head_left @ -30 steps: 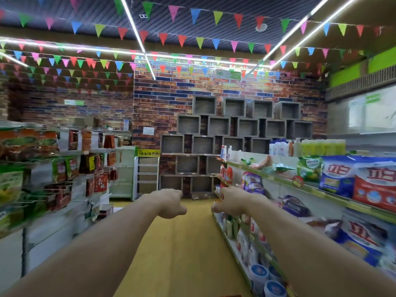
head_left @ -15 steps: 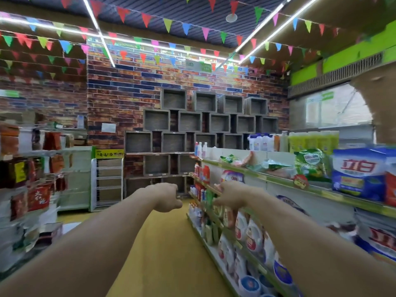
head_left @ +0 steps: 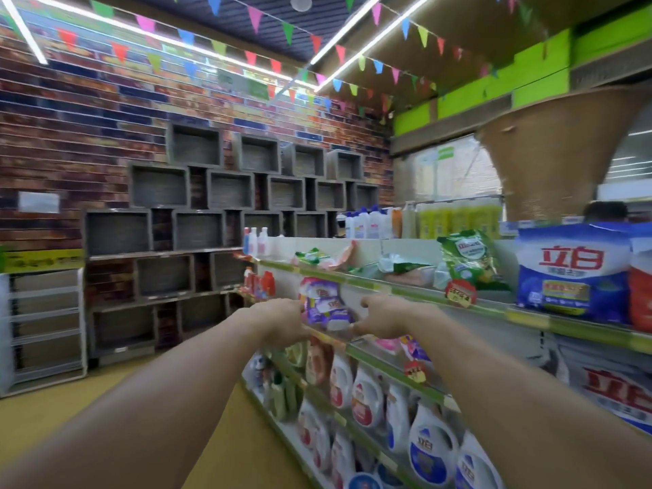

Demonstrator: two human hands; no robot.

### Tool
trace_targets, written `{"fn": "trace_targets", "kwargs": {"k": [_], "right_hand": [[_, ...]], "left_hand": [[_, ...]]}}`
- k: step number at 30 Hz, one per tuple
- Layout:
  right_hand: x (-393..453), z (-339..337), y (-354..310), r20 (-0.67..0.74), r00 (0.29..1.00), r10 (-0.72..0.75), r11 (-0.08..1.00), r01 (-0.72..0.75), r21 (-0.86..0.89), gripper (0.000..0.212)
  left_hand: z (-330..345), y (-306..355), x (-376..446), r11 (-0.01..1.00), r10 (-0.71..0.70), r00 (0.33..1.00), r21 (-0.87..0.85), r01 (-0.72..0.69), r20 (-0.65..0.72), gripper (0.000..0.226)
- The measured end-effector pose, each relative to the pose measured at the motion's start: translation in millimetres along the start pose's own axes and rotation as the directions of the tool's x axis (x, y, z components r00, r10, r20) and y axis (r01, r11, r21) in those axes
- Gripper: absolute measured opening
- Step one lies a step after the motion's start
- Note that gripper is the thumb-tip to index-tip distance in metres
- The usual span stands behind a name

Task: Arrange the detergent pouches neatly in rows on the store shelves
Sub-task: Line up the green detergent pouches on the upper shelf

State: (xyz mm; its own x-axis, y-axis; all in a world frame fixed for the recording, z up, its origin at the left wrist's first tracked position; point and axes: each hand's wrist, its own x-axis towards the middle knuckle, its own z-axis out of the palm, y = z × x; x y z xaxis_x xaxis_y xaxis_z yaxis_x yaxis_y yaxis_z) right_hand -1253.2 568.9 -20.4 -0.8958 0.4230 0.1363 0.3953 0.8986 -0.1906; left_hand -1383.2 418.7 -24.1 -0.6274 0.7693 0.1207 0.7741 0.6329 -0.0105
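Left hand: grip closed on the purple detergent pouch's left edge.
Right hand: grip held its right edge.
Shelf: beneath the pouch.

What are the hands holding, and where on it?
Both hands flank the purple detergent pouches on the shelf: left hand at their left edge, right hand at their right. A closed grip cannot be confirmed.

A: Any readable text?
B: Yep. "立白" in big red chars on the blue-white detergent bag, right of frame, top shelf.
A: Elsewhere?
B: Same "立白" on a white jug, bottom centre-right, and part of it on a bag at lower right.
A: Price tags, purple pouches?
B: Too blurred to read.
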Motion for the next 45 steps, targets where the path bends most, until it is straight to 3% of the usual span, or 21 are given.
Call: {"fn": "trace_targets", "kwargs": {"k": [6, 14, 23, 28, 34, 39, 42, 45], "right_hand": [[84, -3, 77, -0.038, 0.987, 0.159, 0.987, -0.160, -0.028, 0.068], [148, -1, 180, -0.078, 0.926, 0.369, 0.925, -0.374, -0.067, 0.065], [221, -2, 246, -0.135, 0.829, 0.542, 0.831, -0.553, -0.055, 0.041], [267, -4, 265, -0.178, 0.722, 0.669, 0.732, -0.682, -0.013, 0.045], [305, -8, 285, -0.254, 0.605, 0.755, 0.624, -0.781, -0.006, 0.063], [320, -19, 302, -0.322, 0.531, 0.784, 0.582, -0.809, 0.084, 0.045], [336, -22, 315, -0.381, 0.517, 0.766, 0.585, -0.807, 0.081, 0.035], [358, -24, 325, -0.460, 0.498, 0.735, 0.556, -0.831, -0.012, 0.035]], "left_hand": [[9, 33, 132, 0.992, 0.122, 0.992, 0.031, -0.122, -0.013, 0.060], [21, 101, 277, 0.932, 0.361, 0.931, -0.012, -0.362, -0.045, 0.062], [42, 148, 408, 0.781, 0.622, 0.778, 0.015, -0.624, -0.089, 0.058], [49, 162, 488, 0.672, 0.736, 0.666, 0.014, -0.740, -0.122, 0.060], [47, 178, 562, 0.567, 0.811, 0.563, -0.023, -0.823, -0.157, 0.059], [50, 199, 594, 0.496, 0.851, 0.496, -0.049, -0.867, -0.173, 0.060], [50, 211, 610, 0.494, 0.841, 0.493, -0.054, -0.868, -0.222, 0.056], [49, 222, 627, 0.541, 0.809, 0.537, -0.055, -0.839, -0.237, 0.045]]}}
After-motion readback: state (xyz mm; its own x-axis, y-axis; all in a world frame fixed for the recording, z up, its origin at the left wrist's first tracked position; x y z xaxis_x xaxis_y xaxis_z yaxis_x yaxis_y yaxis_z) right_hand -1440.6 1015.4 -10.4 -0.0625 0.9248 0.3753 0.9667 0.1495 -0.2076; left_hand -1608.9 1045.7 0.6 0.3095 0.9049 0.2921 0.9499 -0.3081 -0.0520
